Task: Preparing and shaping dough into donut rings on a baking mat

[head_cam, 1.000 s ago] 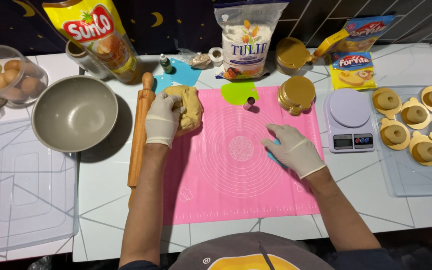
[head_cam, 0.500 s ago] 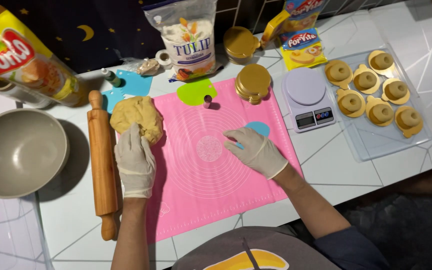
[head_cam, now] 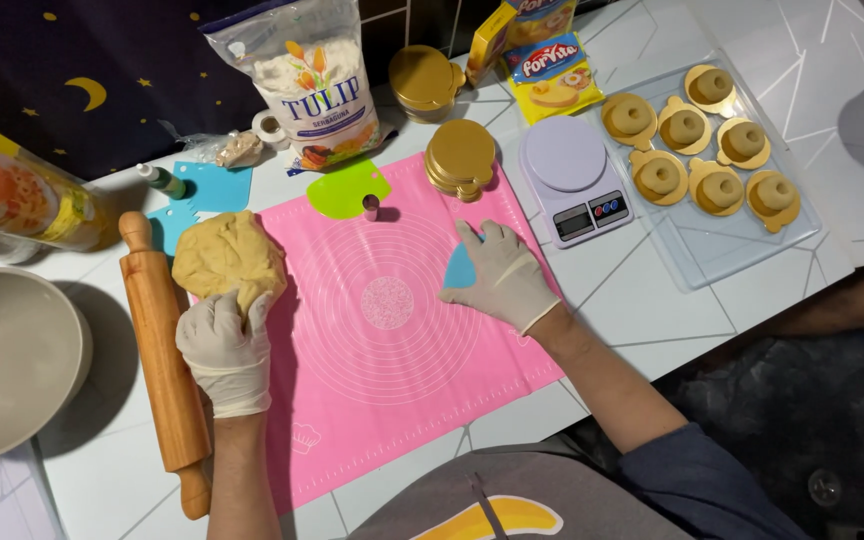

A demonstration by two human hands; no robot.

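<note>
Head view: left hand (head_cam: 222, 345) clamped on dough lump (head_cam: 224, 258) at pink mat's (head_cam: 392, 400) left edge, beside rolling pin (head_cam: 162, 350); right hand (head_cam: 500, 275) flat, fingers spread, pinning blue scraper (head_cam: 458, 270) to mat.

both hands wear thin whitish disposable gloves: left hand (head_cam: 224, 345) at eight o'clock, right hand (head_cam: 500, 280) near centre. a dark blue sleeve (head_cam: 697, 480) covers the right upper arm; grey apron (head_cam: 472, 500) with yellow print at six o'clock.

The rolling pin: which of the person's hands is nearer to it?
Left. The left hand grips the dough right beside the rolling pin; the right hand rests across the pink mat, far from it.
</note>
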